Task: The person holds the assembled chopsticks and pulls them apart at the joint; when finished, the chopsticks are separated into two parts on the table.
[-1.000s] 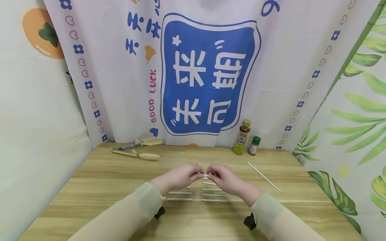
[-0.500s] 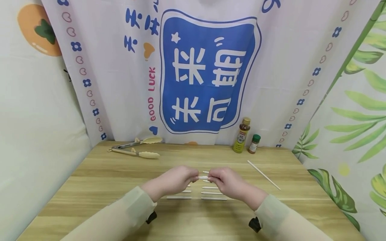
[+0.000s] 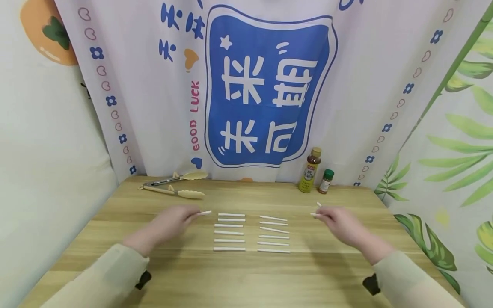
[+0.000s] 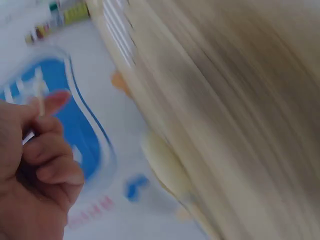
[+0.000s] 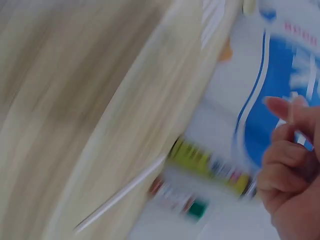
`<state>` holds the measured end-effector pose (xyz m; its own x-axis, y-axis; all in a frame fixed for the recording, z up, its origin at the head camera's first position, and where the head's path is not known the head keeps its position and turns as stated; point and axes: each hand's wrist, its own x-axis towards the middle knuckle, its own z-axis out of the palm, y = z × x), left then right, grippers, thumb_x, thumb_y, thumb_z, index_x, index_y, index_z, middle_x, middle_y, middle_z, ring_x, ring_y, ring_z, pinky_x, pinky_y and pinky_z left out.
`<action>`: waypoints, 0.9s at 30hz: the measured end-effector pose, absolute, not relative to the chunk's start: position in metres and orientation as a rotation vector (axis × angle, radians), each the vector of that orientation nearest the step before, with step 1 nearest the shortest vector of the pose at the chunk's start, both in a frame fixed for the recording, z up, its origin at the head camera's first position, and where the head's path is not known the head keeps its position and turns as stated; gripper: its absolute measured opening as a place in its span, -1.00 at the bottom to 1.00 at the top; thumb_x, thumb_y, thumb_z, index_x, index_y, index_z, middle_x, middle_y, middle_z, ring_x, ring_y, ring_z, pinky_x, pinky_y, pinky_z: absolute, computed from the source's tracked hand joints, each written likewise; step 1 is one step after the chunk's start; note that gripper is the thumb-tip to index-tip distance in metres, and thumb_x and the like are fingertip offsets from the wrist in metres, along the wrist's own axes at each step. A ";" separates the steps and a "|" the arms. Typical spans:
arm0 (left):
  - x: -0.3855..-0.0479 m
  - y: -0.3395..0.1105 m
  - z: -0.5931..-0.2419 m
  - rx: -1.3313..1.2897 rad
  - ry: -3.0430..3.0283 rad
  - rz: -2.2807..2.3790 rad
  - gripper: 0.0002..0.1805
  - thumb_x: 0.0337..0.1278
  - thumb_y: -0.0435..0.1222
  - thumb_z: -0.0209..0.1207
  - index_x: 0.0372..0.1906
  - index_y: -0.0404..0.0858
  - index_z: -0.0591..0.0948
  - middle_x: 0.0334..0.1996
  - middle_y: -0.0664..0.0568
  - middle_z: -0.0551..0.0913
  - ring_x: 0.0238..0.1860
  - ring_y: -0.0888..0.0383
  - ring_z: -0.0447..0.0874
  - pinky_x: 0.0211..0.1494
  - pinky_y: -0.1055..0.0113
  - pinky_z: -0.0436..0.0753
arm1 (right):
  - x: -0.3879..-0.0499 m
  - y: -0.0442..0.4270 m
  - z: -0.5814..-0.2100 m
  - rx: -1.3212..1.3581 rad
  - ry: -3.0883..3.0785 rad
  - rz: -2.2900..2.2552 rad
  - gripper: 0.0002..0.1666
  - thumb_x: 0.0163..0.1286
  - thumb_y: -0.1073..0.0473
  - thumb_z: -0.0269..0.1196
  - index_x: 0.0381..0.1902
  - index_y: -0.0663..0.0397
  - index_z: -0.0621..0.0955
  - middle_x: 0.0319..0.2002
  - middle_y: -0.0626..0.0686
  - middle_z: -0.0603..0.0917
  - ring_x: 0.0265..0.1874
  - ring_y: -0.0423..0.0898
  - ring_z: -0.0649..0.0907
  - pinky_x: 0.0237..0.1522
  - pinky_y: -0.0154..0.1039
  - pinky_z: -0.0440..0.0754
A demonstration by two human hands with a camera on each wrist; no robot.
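Observation:
In the head view my left hand (image 3: pixel 165 224) pinches a short white stick piece (image 3: pixel 205 213) left of two columns of similar pieces. My right hand (image 3: pixel 343 226) is well apart, on the right, and pinches another short white stick piece (image 3: pixel 314 214). Several short white sticks make up the left column (image 3: pixel 229 233), and several more the right column (image 3: pixel 273 236), some slightly slanted. One long white stick (image 5: pixel 120 195) lies on the table near my right hand, which hides most of it in the head view. Both wrist views are blurred.
Beige-tipped tongs (image 3: pixel 173 186) lie spread at the table's back left. An oil bottle (image 3: pixel 309 171) and a small green-capped jar (image 3: pixel 325 182) stand at the back right. A printed curtain (image 3: pixel 173 107) hangs behind the wooden table (image 3: pixel 246 282).
Both hands were close together over the columns, holding a white stick between them. They have moved apart, left and right, each with a short piece, and both columns are uncovered.

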<state>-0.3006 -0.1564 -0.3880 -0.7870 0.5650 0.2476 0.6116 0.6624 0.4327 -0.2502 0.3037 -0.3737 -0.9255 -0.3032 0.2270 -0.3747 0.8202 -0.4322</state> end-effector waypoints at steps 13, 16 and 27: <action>-0.265 -0.082 -0.415 -1.368 -2.756 -0.488 -0.76 0.33 -0.35 0.16 -0.46 -0.08 0.44 -0.61 0.27 0.36 -0.59 0.29 0.32 -0.49 0.34 0.42 | -0.237 0.205 -0.406 0.972 -2.956 0.513 -0.75 0.32 0.29 0.31 -0.44 -0.10 0.49 -0.52 -0.23 0.42 -0.52 -0.30 0.42 -0.46 -0.31 0.43; -0.265 -0.078 -0.417 -1.409 -2.705 -0.405 -0.72 0.23 -0.36 0.22 -0.53 -0.07 0.42 -0.60 0.26 0.34 -0.58 0.29 0.31 -0.48 0.35 0.41 | -0.237 0.198 -0.416 0.994 -2.875 0.413 -0.71 0.24 0.29 0.36 -0.50 -0.12 0.48 -0.50 -0.23 0.38 -0.48 -0.28 0.40 -0.42 -0.33 0.42; -0.266 -0.076 -0.422 -1.411 -2.695 -0.324 -0.69 0.00 -0.36 0.37 -0.59 -0.05 0.45 -0.58 0.28 0.35 -0.55 0.33 0.31 -0.44 0.36 0.42 | -0.235 0.188 -0.430 0.972 -2.869 0.390 -0.67 0.15 0.30 0.42 -0.53 -0.12 0.46 -0.50 -0.23 0.36 -0.49 -0.29 0.38 -0.44 -0.34 0.40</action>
